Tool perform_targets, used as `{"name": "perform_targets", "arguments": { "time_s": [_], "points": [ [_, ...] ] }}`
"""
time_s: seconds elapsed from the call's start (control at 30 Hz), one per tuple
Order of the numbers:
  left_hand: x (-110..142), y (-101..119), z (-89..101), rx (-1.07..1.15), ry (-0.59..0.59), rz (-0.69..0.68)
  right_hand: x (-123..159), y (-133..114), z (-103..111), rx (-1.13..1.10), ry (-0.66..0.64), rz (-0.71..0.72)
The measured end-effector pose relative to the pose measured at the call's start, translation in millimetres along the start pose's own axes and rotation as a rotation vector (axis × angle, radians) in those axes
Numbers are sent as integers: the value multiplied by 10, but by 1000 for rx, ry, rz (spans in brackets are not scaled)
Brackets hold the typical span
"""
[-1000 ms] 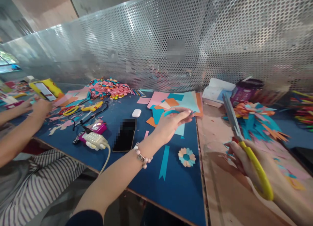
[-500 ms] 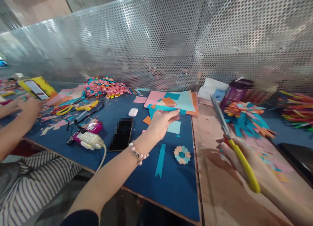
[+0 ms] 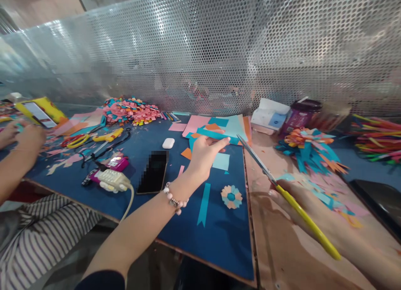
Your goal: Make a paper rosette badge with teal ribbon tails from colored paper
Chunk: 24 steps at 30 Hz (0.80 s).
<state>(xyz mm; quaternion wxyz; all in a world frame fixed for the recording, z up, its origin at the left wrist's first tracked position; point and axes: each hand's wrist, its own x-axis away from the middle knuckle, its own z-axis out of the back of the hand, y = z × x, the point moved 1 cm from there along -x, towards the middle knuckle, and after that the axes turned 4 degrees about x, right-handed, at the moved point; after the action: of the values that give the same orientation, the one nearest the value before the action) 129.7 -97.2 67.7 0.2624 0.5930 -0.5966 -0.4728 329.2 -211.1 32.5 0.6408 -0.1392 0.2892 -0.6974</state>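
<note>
My left hand is closed on a blue paper strip, pinched between thumb and fingers above a stack of coloured sheets. In my right hand is a pair of scissors with yellow handles. Its blades look nearly closed and point up and left toward the strip's right end, apart from it. Below my left hand, a blue strip with a notched end lies flat on the table. Beside it is a round paper flower with peach and light blue petals and a blue centre.
A phone, a white earbud case and a power strip lie to the left. Paper pieces are heaped by the perforated metal panel. A ruffled paper flower is at right. Another person's hands work at far left.
My right hand has swung the scissors left and lower, bringing the blades from upright to slanted near the blue strip. My left hand keeps its pinch. The view has shifted slightly.
</note>
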Motion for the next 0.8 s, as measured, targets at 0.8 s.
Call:
{"name": "perform_targets", "arguments": {
  "time_s": [0.8],
  "points": [
    [79,-63,-60,323,-108,230,-41,-24,59,-7,-208,81]
  ]
}}
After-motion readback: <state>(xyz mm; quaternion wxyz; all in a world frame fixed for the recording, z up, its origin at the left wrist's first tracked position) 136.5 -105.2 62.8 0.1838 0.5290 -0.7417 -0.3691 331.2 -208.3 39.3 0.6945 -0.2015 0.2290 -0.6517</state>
